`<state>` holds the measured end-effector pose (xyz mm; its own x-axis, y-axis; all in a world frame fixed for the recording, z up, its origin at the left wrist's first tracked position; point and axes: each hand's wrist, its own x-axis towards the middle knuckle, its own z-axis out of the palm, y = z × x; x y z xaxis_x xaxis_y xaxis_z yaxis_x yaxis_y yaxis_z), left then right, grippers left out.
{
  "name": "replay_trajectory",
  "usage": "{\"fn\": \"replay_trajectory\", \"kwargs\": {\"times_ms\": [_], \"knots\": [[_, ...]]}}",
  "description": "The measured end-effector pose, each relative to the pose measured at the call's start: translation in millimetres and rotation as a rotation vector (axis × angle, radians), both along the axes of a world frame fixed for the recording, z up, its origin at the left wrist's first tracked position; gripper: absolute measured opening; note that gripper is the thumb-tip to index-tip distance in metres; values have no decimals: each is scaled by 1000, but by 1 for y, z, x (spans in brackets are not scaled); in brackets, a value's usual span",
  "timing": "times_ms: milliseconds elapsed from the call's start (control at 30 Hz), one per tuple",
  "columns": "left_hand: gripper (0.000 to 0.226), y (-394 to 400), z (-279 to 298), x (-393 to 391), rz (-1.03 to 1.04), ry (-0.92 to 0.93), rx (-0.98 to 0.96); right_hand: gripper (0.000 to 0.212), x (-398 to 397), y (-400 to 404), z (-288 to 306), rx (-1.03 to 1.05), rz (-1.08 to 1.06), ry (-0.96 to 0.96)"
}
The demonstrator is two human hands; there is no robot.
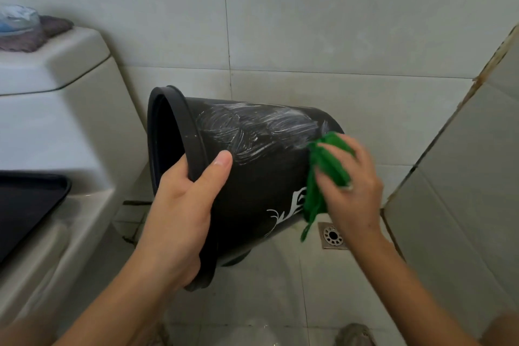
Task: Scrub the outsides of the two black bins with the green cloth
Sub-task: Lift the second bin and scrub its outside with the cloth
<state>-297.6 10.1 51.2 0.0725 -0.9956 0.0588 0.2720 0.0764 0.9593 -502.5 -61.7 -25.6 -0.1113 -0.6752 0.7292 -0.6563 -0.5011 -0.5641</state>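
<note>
Soft, even, rather dim light, no hard shadows. The right hand (pixel 351 180) and green cloth (pixel 325 168) are motion-blurred. Tile lines bow at the wide-angle edges; corners look soft.

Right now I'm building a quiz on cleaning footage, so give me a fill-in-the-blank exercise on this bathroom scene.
1. The left hand grips the black bin by its ____.
2. The right hand presses a cloth coloured ____ against the bin's side.
3. Soapy streaks on the bin's side are coloured ____.
4. Below the cloth, set in the floor, is a metal ____.

Missing words: rim; green; white; drain
</note>
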Motion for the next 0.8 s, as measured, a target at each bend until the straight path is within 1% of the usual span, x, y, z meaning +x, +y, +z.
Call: {"fn": "replay_trajectory", "kwargs": {"times_ms": [33,67,100,167,233,333,400,433,533,600,633,700,800], "knots": [[26,1,-1,1,-20,-48,-22,37,-7,-5,2,95,-82,-130],[20,3,-2,2,-41,-94,-47,34,-12,-9,3,166,-159,-212],[20,4,-4,1,-52,-134,-65,30,-15,-11,2,200,-218,-231],[23,4,-8,0,-38,-154,-68,28,-10,-8,1,194,-233,-195],[24,3,-8,0,-18,-168,-60,30,8,2,0,148,-119,-129],[22,4,-7,0,-11,-239,-84,36,30,18,3,16,43,14],[22,5,-6,1,-9,-206,-80,35,26,17,4,-43,87,88],[22,5,-5,2,-22,-189,-76,35,19,13,4,-37,72,91],[19,9,-4,3,-60,-214,-106,29,-5,-1,1,126,-74,-86],[18,10,-6,4,-65,-239,-123,25,-14,-7,-3,204,-151,-148],[18,11,-6,4,-61,-221,-121,25,-14,-7,-5,205,-172,-152],[23,10,-6,5,-49,-167,-110,29,-6,-1,-2,143,-163,-136],[23,8,-4,6,-23,-169,-107,33,18,15,2,13,-10,-37]]}}
